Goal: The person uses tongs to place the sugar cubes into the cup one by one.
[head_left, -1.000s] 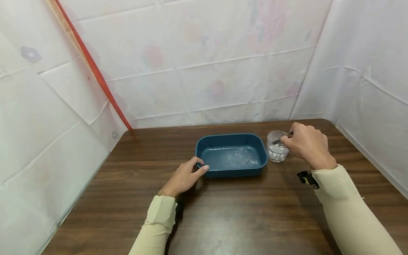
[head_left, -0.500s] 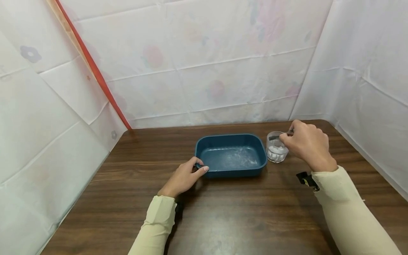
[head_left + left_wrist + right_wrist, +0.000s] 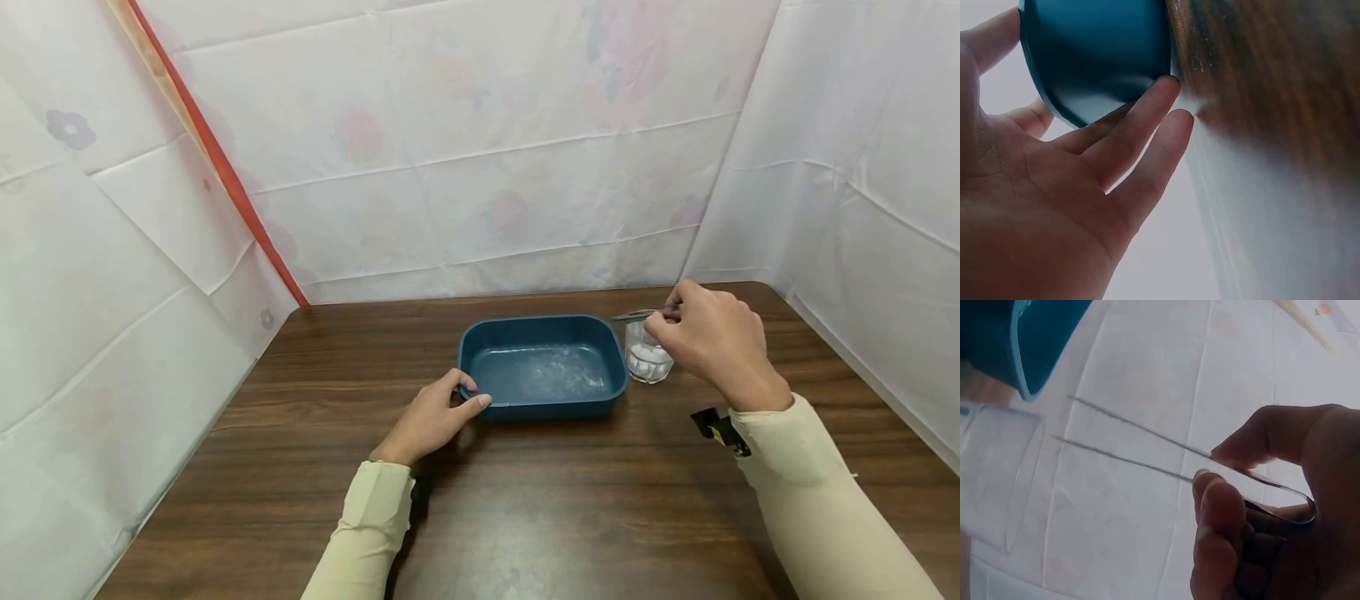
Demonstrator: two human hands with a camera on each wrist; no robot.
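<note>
Thumb and fingers of my left hand grip the near-left corner of a dark blue rectangular dish; in the left wrist view, several fingertips lie along its outer wall. My right hand pinches metal tongs, held nearly level above a clear glass. The right wrist view shows the two thin tong arms apart, with nothing visible between the tips, which point past the glass rim toward the dish. Whitish contents sit low in the glass; what they are I cannot tell.
A brown wood-grain table carries the dish and, close to its right side, the glass. White floral sheeting hangs behind and on both sides of the table. A red strip runs down the back left corner.
My right hand has lifted the tongs from inside the glass and moved slightly left, so the tips now reach past its rim. The left hand and dish stay put.
</note>
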